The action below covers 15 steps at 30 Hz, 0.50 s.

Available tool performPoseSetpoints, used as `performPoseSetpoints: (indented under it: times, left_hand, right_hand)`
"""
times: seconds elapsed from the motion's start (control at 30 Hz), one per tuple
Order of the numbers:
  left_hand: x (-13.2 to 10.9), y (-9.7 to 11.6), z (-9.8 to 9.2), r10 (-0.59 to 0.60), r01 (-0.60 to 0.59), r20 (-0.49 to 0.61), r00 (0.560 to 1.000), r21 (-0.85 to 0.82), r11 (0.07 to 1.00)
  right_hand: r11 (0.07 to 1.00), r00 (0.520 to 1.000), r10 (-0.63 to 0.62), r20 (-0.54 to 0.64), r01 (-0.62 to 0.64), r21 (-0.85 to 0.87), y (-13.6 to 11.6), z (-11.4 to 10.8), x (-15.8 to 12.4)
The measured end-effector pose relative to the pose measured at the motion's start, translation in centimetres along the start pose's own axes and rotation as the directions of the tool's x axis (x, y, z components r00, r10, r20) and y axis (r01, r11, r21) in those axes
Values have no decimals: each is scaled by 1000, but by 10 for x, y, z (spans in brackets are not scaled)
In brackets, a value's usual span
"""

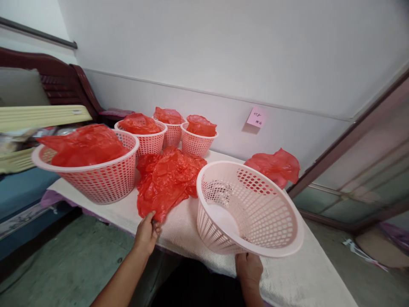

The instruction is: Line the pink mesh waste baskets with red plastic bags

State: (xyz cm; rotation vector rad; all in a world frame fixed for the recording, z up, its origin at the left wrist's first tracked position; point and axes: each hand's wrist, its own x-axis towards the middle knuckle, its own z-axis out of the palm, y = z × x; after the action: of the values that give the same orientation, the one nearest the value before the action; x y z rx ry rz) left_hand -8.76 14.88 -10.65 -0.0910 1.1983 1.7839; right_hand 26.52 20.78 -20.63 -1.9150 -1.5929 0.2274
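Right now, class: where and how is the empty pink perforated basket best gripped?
Probably grip the empty pink perforated basket by its near rim, coming from the person's side: the lip flares out beyond the wall, giving a ledge to hook under. The right hand shows just below it, while a red plastic bag sits behind the far side.

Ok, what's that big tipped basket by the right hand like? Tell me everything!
The basket is pale pink and looks like plastic, with a wide smooth rim, a round base and walls full of holes and slots. It tilts, mouth up and toward the right. The right hand holds it at the near rim. It is over the white table cover; whether its base rests there is unclear.
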Motion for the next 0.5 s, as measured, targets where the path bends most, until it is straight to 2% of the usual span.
performPoseSetpoints:
  times: [0.27,0.5]
  left_hand:
    - [-33,-15,-26,-27,30,-62,998,40,999]
    - [-56,0,-53,52,-55,-111,993,-27,998]
  right_hand:
    - [999,1000,29,-3,-29,-18,-6,-4,0]
    - [999,999,35,-1,-35,-20,-7,-7,1]
